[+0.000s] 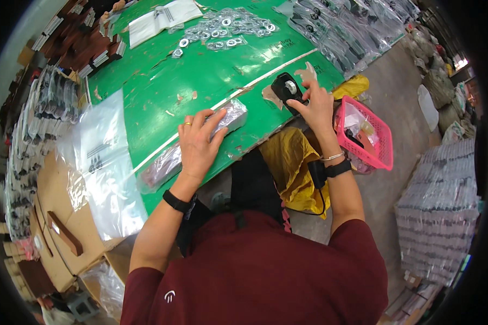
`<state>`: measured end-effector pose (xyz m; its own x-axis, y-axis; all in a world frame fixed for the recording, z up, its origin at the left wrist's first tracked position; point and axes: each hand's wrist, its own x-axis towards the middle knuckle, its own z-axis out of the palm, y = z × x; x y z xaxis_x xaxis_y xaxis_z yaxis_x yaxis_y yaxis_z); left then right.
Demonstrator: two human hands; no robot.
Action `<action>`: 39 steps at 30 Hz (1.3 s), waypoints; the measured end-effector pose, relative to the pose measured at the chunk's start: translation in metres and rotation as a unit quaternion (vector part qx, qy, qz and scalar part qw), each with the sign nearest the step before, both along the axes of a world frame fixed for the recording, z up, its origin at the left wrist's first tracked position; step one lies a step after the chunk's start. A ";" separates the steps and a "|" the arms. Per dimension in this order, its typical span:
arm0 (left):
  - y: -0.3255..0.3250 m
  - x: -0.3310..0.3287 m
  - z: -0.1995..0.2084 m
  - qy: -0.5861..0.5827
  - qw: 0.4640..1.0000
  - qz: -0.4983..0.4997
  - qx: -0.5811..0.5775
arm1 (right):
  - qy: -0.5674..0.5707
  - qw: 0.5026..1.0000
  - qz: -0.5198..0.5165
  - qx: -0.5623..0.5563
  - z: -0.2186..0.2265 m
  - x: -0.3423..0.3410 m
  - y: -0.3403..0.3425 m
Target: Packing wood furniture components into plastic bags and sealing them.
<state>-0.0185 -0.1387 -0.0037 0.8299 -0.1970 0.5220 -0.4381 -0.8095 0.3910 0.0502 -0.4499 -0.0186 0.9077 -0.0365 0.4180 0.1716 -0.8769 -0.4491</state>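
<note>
My left hand point(198, 142) lies with fingers spread on a long, narrow package point(165, 164) wrapped in clear plastic, near the green table's front edge. To its right, my right hand point(319, 112) has thumb and index finger apart beside a black tape dispenser point(280, 86) with a pale roll in it. The thumb tip meets the dispenser's near edge, and nothing shows gripped between the fingers. Torn brown paper or tape scraps point(307, 72) stick out around the dispenser.
Clear plastic bags point(111, 168) overhang the table's left side. Small round items in plastic point(228, 27) lie at the back, beside white sheets point(162, 20). Bagged stock point(341, 32) fills the far right. A pink basket point(382, 154) and yellow sacking point(290, 168) stand by my right arm.
</note>
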 end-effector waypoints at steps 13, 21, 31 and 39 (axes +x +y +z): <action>0.001 -0.001 0.001 0.036 0.999 0.009 0.007 | 0.068 0.966 0.004 0.250 -0.004 -0.003 -0.022; 0.002 -0.001 -0.001 0.035 0.999 0.012 0.008 | 0.123 0.876 0.079 0.459 -0.032 -0.047 -0.039; 0.001 -0.002 0.000 0.013 1.000 0.009 0.018 | 0.071 0.864 0.022 0.498 -0.074 -0.027 -0.023; -0.005 -0.008 -0.008 -0.017 0.999 0.006 0.043 | 0.106 0.873 0.021 0.475 -0.073 -0.056 0.008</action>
